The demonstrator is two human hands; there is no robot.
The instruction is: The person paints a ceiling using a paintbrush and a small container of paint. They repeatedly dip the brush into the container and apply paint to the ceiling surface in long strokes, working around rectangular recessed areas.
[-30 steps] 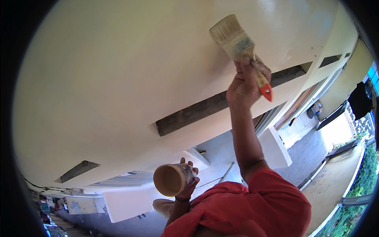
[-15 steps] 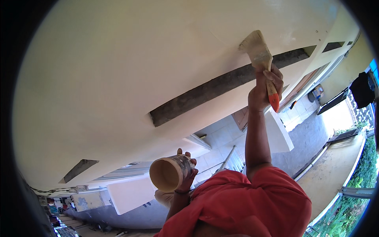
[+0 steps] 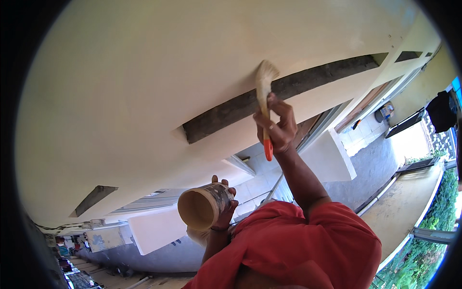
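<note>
My right hand [image 3: 279, 123] is raised and wrapped round the handle of a paintbrush [image 3: 264, 85] with an orange handle end. Its pale, paint-coated bristles point up and touch or nearly touch the cream wall [image 3: 144, 67], just above a long dark recessed slot [image 3: 308, 85]. Lower down, my left hand [image 3: 225, 216] grips a paint container [image 3: 198, 208], round and smeared with paint on the outside. The container is tilted so its open mouth shows; a cream coating lines the inside. The paint level cannot be made out.
A smaller dark slot [image 3: 94, 200] lies at the lower left of the wall, another [image 3: 408, 56] at the upper right. Pale slabs [image 3: 154, 229] jut out below. At right are a bucket [image 3: 385, 111], a dark hanging cloth [image 3: 442, 111] and a low parapet [image 3: 409, 207] beside greenery.
My right hand has swept the paintbrush left and a little down along the slot, and the brush has turned so its bristles lean right. My left hand and the container have shifted slightly up and left.
</note>
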